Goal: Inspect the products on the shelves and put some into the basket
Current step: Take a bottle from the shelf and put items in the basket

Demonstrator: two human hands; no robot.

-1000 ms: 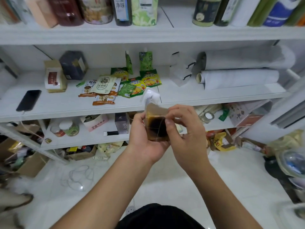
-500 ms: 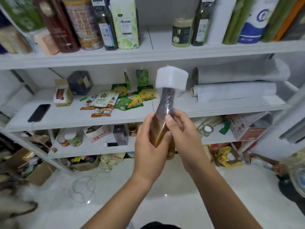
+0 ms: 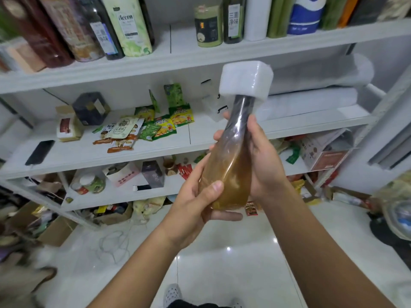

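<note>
Both hands grip the sauce bottle [image 3: 229,165] upright, foam-wrapped cap [image 3: 245,82] topmost: left hand [image 3: 195,201] low, right hand [image 3: 264,158] higher; the basket is apparently unseen.

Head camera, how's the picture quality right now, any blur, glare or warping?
Head view: the bottle and both hands, left hand and right hand, are sharp; the lower left corner smears with blur; ceiling lights glare off the floor tiles; wide-angle distortion bows the shelf edges.
</note>
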